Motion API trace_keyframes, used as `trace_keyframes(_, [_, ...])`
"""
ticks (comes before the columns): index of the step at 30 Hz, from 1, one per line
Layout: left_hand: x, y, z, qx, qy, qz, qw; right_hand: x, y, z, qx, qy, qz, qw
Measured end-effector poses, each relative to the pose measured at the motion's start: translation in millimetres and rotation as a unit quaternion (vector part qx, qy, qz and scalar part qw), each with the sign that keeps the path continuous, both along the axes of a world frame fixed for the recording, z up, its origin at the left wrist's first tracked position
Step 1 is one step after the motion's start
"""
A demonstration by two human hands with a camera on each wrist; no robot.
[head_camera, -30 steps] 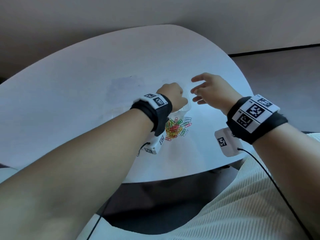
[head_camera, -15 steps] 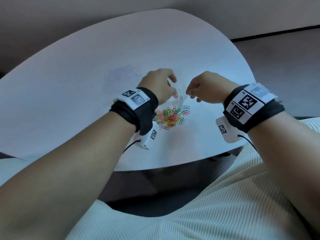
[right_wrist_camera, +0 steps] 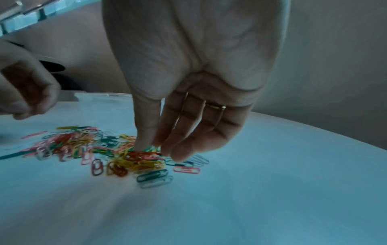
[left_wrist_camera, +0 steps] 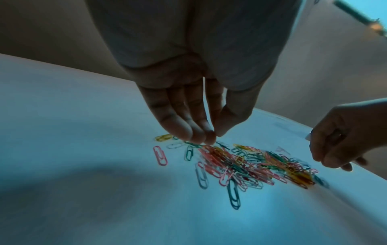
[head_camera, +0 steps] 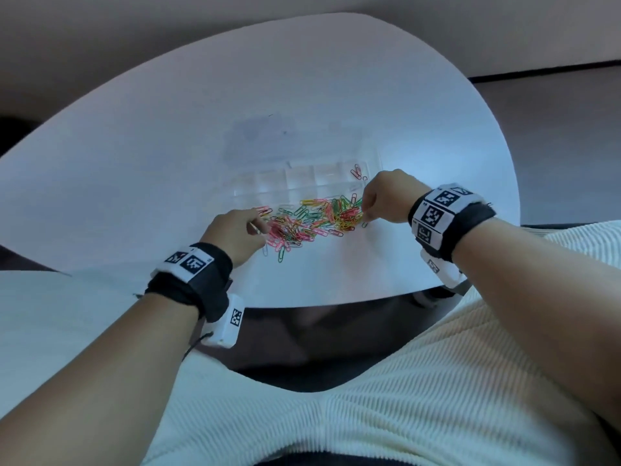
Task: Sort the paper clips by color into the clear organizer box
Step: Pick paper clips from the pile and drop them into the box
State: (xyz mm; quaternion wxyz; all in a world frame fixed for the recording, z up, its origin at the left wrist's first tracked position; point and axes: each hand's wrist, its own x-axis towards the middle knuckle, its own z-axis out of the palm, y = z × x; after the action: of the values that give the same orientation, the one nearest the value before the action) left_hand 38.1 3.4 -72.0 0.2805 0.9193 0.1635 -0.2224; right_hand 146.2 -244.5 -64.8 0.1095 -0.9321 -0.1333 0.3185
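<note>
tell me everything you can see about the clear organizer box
The clear organizer box is a shallow tray of see-through plastic, split by thin walls into a row of small compartments. It lies flat and open on the white table, just beyond the pile of paper clips. A few red clips lie in its rightmost compartment; the others look empty, though glare makes that uncertain. Neither hand touches it.

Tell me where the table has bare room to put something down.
Bare: white table left of the clear organizer box; also the near strip before the coloured paper clip pile. Crowded: the pile between both hands.
</note>
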Motion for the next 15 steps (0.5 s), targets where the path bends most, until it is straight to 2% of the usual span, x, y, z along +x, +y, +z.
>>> trace_keyframes(4, [-0.9, -0.1, -10.4, 0.009, -0.011, -0.007, 1.0, -15.1, 15.7, 0.9, 0.055, -0.032, 0.018, 0.998])
trace_keyframes(10, [-7.7, -2.4, -22.9, 0.03, -0.008, -0.046, 0.998, -46.1, 50.9, 5.4, 0.146, -0.032, 0.021, 0.989])
trace_keyframes(12, [-9.8, -2.2, -26.4, 0.026, -0.01, -0.057, 0.998, -55.3, 59.5, -4.9, 0.122, -0.032, 0.027, 0.992])
trace_keyframes(15, [-11.9, -1.2, -29.7, 0.011, -0.014, -0.06, 0.998, -69.9, 59.3, -29.3, 0.022, 0.006, 0.046, 0.999])
